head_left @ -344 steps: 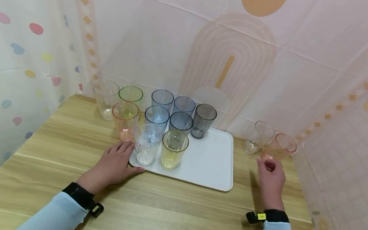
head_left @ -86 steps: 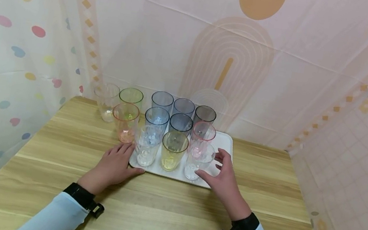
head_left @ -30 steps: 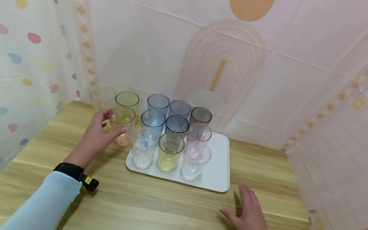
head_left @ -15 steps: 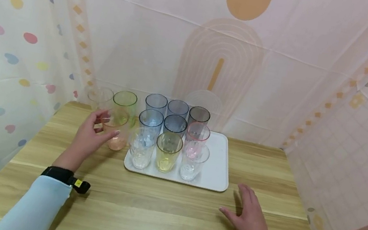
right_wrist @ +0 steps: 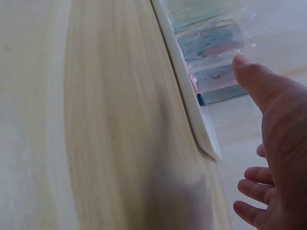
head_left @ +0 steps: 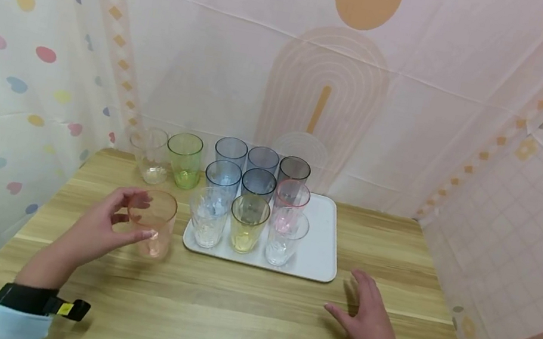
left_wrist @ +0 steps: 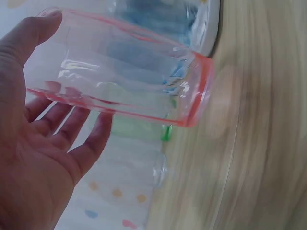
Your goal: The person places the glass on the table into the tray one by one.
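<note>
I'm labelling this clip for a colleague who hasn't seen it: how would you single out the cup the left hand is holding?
Start at the white rectangular tray of tumblers on the wooden table, then look just off its front left corner. There the left hand grips an orange-tinted clear plastic tumbler. It is the only orange one, and it is apart from the clear and green tumblers at the back.

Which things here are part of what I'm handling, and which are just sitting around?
In hand:
- orange cup, gripped by the left hand
- white tray holding nine cups
- green cup and clear cup, off the tray, upright behind

Lying about:
- wooden table, under the right hand
- patterned backdrop
</note>
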Available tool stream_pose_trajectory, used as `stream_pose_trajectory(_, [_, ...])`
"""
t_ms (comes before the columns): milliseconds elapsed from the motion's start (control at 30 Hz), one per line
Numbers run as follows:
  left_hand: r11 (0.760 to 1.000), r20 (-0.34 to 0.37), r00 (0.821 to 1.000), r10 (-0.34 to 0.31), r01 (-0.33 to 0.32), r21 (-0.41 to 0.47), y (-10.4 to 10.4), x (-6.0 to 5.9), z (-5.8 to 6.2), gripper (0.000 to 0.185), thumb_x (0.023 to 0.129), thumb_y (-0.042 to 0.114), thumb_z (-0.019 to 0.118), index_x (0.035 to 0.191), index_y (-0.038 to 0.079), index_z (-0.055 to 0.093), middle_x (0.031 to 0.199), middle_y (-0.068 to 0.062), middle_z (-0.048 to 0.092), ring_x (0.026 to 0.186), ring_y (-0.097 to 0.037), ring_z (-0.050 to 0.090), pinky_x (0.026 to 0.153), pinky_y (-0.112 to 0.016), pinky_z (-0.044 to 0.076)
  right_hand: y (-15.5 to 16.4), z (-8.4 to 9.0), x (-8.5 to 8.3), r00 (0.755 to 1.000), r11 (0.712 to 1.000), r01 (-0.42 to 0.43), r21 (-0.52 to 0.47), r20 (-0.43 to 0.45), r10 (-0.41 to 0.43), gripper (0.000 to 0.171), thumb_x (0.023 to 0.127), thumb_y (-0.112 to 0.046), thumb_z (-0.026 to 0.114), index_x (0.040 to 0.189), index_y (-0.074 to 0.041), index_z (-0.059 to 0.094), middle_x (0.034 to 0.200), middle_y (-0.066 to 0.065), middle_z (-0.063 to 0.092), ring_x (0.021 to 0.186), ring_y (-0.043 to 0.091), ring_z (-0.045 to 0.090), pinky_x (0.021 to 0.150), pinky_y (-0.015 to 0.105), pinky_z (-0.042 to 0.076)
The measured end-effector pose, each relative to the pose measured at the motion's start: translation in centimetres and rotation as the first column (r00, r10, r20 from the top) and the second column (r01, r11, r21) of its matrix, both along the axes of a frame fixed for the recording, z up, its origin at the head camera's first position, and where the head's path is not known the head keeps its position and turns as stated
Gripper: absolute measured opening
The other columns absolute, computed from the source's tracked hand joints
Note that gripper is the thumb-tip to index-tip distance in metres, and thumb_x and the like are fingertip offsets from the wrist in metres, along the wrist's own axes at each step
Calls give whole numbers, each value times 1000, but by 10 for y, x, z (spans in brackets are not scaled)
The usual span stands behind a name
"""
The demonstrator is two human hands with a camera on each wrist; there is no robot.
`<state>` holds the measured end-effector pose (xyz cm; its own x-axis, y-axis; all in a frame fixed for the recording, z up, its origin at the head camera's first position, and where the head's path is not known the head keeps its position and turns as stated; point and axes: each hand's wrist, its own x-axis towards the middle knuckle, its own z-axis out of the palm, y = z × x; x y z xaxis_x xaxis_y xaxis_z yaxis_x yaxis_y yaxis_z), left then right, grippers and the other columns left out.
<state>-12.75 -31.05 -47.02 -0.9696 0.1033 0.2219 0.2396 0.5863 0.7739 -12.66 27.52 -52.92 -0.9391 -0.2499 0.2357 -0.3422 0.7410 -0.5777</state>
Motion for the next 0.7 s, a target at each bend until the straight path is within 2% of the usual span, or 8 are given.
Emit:
stream_pose_trajectory(167, [991,-12,992,-126,127,52,22,15,2,79,90,17,95,154,6,50,146,-15,64,129,-12,61,101,-15,52,-6,3,-2,999,998,-27,-55,17,28,97,91,-38,94,161,5,42,159,27,50,149,49,47,121,70,41])
stream_pose_trajectory(267, [981,2,983,-183,182,66,38,18,3,81,88,19,97,153,5,50,146,-15,64,131,-17,62,104,-22,55,-13,6,-2,998,995,-51,-90,23,53,95,91,-35,95,161,4,43,159,27,51,147,50,50,119,70,43])
stream_pose_trajectory(367, [969,15,973,-232,230,85,57,18,4,82,86,20,99,152,9,51,145,-9,65,133,-24,62,106,-29,57,-22,9,-2,995,985,-94,-142,29,99,93,90,-29,96,161,2,44,160,27,51,147,49,51,119,69,43])
stream_pose_trajectory(500, [942,5,950,-314,311,125,86,16,4,82,83,22,101,149,13,53,143,-7,65,132,-27,63,108,-38,59,-35,14,-3,987,969,-154,-192,8,158,92,88,-23,98,160,1,47,160,24,52,145,45,54,117,67,45])
stream_pose_trajectory(700, [888,0,903,-430,423,182,130,10,8,82,80,21,102,147,11,55,143,-13,65,133,-29,63,109,-44,59,-54,20,-3,972,945,-228,-233,5,236,91,87,-20,99,161,-5,48,161,19,53,145,40,54,116,65,47])
